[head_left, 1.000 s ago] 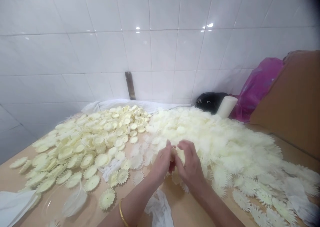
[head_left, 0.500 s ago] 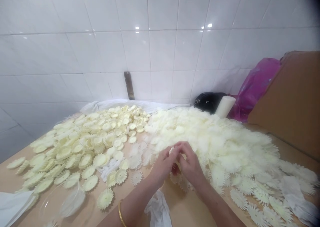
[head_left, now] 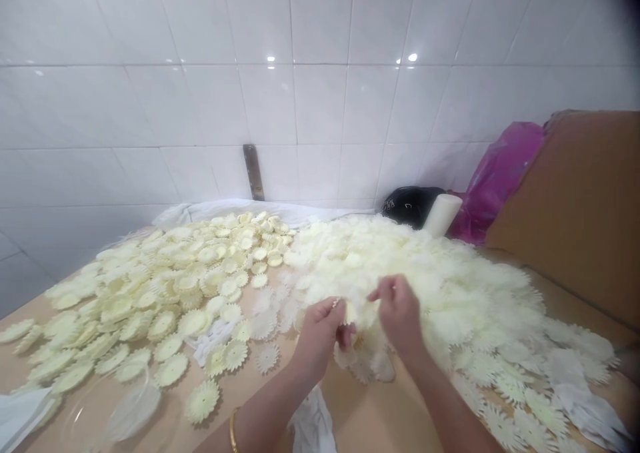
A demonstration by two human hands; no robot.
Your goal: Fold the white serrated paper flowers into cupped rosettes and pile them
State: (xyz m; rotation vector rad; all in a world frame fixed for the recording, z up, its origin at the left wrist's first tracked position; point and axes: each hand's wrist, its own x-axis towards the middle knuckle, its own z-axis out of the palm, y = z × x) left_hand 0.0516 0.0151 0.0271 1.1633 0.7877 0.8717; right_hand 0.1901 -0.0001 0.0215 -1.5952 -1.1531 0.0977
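Between the thumb and fingers of my left hand (head_left: 320,330) is a small pale yellow disc with a toothed, petal-like edge (head_left: 348,313). My right hand (head_left: 400,313) is a short way to the right, apart from the left one, over the front of a heap of thin, whitish toothed pieces (head_left: 450,293). Its fingers are curled in and slightly blurred; whatever they may hold does not show. Thicker cream-yellow toothed discs (head_left: 187,283) lie piled to the left. Below my hands, a crumpled white cloth (head_left: 314,423) lies on the tan table (head_left: 370,416).
A clear round lid-like piece (head_left: 133,406) lies front left beside white sheets (head_left: 20,410). At the back right are a black bag (head_left: 407,203), a white roll (head_left: 443,214), a magenta plastic bag (head_left: 505,166) and a brown cardboard box (head_left: 575,200). A tiled wall (head_left: 320,106) closes off the back.
My two hands were together and have come apart. The right one has moved to the right, while the left keeps the disc, which now shows more. The view has shifted slightly.
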